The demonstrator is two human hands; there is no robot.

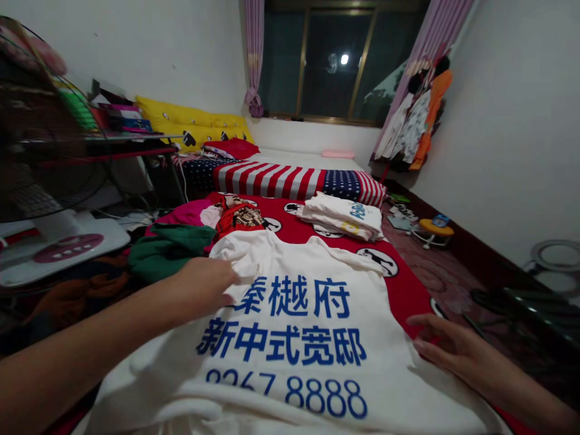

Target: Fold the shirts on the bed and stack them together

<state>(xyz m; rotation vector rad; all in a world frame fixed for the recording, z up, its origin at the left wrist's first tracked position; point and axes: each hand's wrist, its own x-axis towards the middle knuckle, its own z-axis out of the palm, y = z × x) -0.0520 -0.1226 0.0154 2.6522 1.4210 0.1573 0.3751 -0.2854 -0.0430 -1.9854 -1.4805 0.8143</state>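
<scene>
A white T-shirt (299,338) with large blue printed characters and digits lies spread flat on the red bed cover (408,284) in front of me. My left hand (203,284) rests palm down on the shirt's upper left part near the shoulder, fingers stretched out. My right hand (446,344) lies at the shirt's right edge, fingers extended and touching the fabric. Neither hand grips anything.
A stack of folded white shirts (344,217) sits further up the bed. A heap of green, pink and red clothes (190,232) lies at the left. A striped and starred blanket (294,178) crosses the bed. A fan (40,163) stands left; clothes hang at the right.
</scene>
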